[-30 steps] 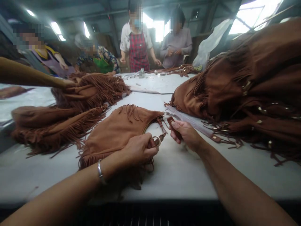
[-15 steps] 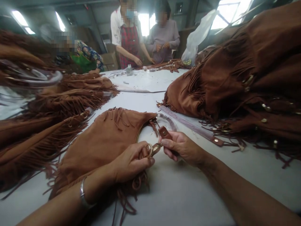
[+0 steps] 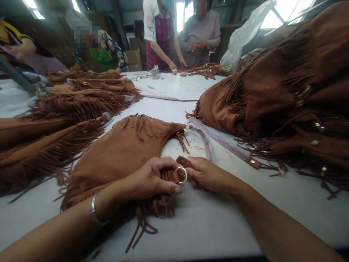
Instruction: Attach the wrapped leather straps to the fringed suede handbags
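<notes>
A brown suede fringed bag [image 3: 128,149] lies on the white table [image 3: 207,222] in front of me. My left hand [image 3: 152,180] is closed round the bag's near corner, holding its gold metal ring [image 3: 181,175] between thumb and fingers. My right hand [image 3: 207,174] is closed on the brown end tab of a strap [image 3: 182,161], touching the ring. The strap [image 3: 205,140], wrapped in clear film, curves away behind my right hand towards the bag's far corner.
A tall heap of the same fringed bags [image 3: 286,91] fills the right side, with a second stack [image 3: 68,105] on the left. Another wrapped strap [image 3: 229,145] lies beside the right heap. Several people stand or sit round the far end, hands on more bags.
My right hand has brought the strap's end tab closer to me and against the ring in my left hand. The view has tipped downward.
</notes>
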Demonstrator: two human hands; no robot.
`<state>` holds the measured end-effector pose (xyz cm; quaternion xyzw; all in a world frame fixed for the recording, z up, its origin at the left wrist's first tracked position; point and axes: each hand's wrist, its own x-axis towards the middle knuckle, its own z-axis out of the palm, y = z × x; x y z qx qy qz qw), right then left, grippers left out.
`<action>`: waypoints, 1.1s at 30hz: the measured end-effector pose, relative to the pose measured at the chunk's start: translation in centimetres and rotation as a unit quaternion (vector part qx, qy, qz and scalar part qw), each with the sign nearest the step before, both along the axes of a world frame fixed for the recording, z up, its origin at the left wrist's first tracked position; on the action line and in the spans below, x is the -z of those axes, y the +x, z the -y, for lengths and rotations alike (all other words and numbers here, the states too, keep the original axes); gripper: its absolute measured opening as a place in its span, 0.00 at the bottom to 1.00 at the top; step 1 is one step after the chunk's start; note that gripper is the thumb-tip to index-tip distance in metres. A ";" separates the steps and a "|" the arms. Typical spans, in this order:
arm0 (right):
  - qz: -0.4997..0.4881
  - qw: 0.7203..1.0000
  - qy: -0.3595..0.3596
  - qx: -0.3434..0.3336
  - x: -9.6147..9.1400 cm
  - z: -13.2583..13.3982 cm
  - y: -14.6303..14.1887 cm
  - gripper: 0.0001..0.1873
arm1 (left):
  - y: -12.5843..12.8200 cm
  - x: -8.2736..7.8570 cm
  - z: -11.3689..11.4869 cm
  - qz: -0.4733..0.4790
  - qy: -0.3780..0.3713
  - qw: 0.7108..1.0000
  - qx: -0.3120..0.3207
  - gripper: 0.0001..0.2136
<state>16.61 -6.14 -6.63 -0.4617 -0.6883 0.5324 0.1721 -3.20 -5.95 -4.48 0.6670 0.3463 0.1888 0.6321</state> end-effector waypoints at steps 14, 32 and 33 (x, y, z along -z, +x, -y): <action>-0.134 0.982 -0.104 0.083 -1.7 -0.2 1.9 0.14 | 0.6 1.0 -0.3 -0.041 0.038 0.998 0.002 0.11; -0.192 0.965 -0.174 0.049 -0.8 0.3 0.6 0.15 | 0.5 1.3 -0.5 -0.016 0.037 0.999 -0.024 0.10; -0.192 0.964 -0.175 0.050 -0.8 0.3 0.6 0.15 | 0.5 1.3 -0.5 -0.018 0.042 0.999 -0.021 0.10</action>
